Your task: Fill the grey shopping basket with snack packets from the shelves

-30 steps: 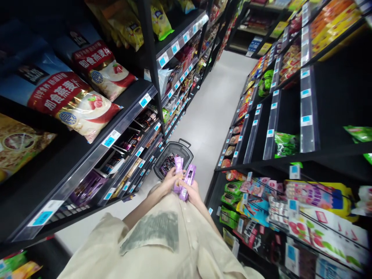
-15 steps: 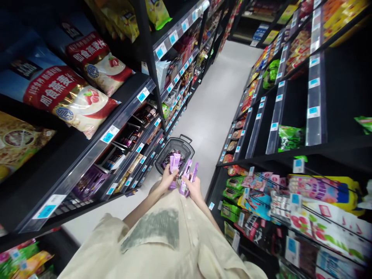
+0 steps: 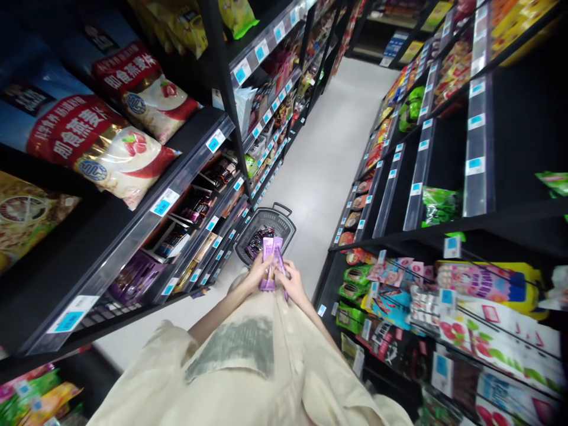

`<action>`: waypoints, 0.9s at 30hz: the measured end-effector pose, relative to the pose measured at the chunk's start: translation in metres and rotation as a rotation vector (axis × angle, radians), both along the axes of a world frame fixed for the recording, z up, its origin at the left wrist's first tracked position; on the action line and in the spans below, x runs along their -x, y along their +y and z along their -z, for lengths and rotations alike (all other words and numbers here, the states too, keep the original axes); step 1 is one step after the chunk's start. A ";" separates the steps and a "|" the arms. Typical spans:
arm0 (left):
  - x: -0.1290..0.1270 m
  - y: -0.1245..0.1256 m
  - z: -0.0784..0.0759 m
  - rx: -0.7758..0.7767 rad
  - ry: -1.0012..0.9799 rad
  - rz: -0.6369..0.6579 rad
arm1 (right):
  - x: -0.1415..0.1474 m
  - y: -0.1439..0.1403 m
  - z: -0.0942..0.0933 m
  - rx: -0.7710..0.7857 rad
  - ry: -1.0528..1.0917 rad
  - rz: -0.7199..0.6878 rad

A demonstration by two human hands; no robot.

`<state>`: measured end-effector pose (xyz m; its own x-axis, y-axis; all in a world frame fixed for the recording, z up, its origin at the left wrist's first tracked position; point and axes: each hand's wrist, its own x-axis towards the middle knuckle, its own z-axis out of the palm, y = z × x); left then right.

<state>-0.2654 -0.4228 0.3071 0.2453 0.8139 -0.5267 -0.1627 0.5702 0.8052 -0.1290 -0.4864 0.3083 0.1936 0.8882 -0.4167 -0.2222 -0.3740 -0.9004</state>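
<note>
I stand in a shop aisle and look down over my cream shirt. My left hand (image 3: 257, 276) and my right hand (image 3: 290, 284) are pressed together in front of me, both gripping a bunch of purple snack packets (image 3: 270, 258) held upright as one stack. Just beyond my hands a dark wire shopping basket (image 3: 284, 220) sits on the pale floor with dark wrapped items inside it.
Black shelving lines both sides of the aisle. Large oat bags (image 3: 119, 160) lie on the upper left shelf, with purple packs (image 3: 133, 277) lower down. Colourful snack packets (image 3: 444, 302) fill the lower right shelves. The pale floor (image 3: 328, 148) runs ahead between the shelves.
The purple packets were split between my two hands and spread apart; now my hands have come together and the packets are gathered into one stack.
</note>
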 end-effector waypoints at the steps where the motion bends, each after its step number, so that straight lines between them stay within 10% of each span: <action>1: 0.001 0.000 0.000 -0.017 0.012 -0.001 | 0.000 0.000 -0.001 -0.002 0.008 -0.026; 8: 0.006 -0.002 0.003 0.004 0.053 -0.088 | 0.002 -0.003 0.008 0.109 0.486 0.098; 20: 0.004 -0.004 -0.008 -0.009 0.023 -0.024 | 0.002 0.001 0.017 0.026 0.069 0.415; 27: 0.007 -0.003 0.001 -0.028 0.104 -0.067 | 0.006 -0.001 0.003 0.040 0.092 0.121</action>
